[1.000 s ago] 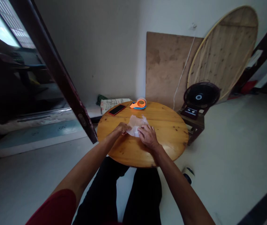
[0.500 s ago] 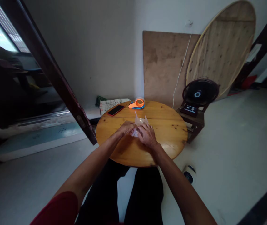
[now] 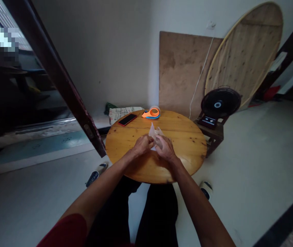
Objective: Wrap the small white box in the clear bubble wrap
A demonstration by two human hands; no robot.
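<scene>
A crumpled, whitish, see-through plastic bag (image 3: 152, 132) lies on the round wooden table (image 3: 182, 137), with pointed ends sticking up at its far side. My left hand (image 3: 143, 144) has its fingers curled in a pinch on the bag's left part. From the right, my right hand (image 3: 165, 146) grips the same bag, its thumb toward the left hand and its fingers bent over the plastic. Both hands cover much of the bag, so whatever may be inside cannot be made out. Beyond them sits an orange and blue tape dispenser (image 3: 151, 113) with a roll of clear tape.
A phone (image 3: 127, 119) with a red edge lies at the table's far left. Behind the table is a printed paper (image 3: 122, 114). On the right, a dark fan (image 3: 220, 102) stands on a wooden stool (image 3: 214, 133). Boards (image 3: 182, 68) lean against the wall.
My left hand has drawn closed and turned slightly on the bag. The bag's far points have changed shape, the left one standing wider. The camera view has shifted slightly.
</scene>
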